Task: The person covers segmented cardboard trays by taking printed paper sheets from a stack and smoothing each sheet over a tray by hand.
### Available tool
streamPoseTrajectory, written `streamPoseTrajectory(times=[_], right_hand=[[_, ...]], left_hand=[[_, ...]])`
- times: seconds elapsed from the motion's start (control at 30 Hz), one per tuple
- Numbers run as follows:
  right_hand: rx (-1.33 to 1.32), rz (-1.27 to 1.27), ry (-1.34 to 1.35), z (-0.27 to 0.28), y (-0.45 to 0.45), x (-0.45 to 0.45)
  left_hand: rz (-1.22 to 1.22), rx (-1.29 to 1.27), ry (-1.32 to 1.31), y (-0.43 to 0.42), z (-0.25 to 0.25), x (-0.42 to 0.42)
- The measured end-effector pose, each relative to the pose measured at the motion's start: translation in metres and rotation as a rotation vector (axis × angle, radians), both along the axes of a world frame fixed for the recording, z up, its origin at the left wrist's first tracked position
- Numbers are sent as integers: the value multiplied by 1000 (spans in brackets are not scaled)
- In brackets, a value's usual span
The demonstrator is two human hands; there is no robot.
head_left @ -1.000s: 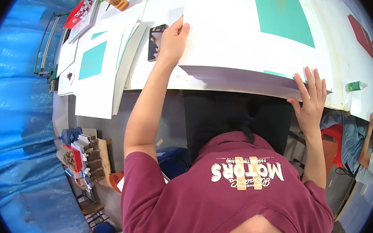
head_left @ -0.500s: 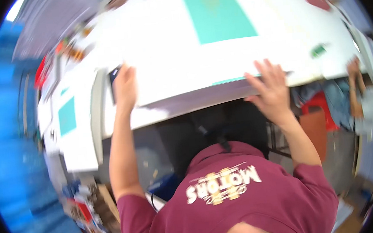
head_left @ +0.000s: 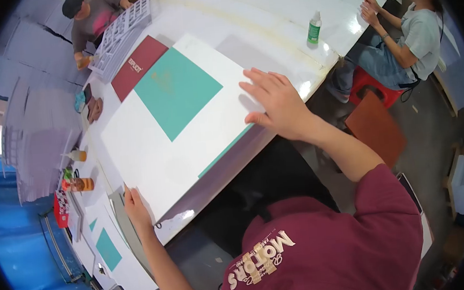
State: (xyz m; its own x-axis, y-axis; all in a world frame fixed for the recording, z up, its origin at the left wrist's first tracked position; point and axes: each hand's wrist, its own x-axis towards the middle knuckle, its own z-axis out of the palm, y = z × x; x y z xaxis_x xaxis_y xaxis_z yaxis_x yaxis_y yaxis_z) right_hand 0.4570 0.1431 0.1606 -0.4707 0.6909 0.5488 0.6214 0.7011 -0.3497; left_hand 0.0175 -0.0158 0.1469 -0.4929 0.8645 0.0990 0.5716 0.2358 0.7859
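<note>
Head camera, and here's the broad white stack (head_left: 181,157) lying on the white table (head_left: 300,77) between the two hands, a green panel (head_left: 181,91) on its top and a dark red card (head_left: 140,69) just beyond. The left hand (head_left: 137,209) is at the near left edge, fingers bunched — whether they pinch any sheets, I can't tell — while the right hand (head_left: 278,106) is spread wide and grasping nothing, over the right end, its contact unclear, with a green-labelled bottle (head_left: 314,28) farther off.
</note>
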Motion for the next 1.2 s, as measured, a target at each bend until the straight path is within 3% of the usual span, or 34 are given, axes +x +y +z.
streamPoseTrajectory(times=[0.17,0.4,0.5,0.77,0.97,1.03,1.2], right_hand=[[-549,127,29,15,63,0],[-545,147,-85,-5,173,-60],[-552,73,-166,5,196,-83],[-494,-36,-425,22,219,-107],[38,-60,-370,-20,248,-122],[-200,20,-547,15,245,-123],[-182,-28,-720,27,238,-150]], left_hand=[[-28,35,-52,0,-9,-9],[39,-12,-17,0,0,4],[45,4,-161,2,5,11],[31,-108,49,3,18,18],[-9,-103,192,3,14,12],[8,-118,195,2,20,15],[35,-137,177,3,22,17]])
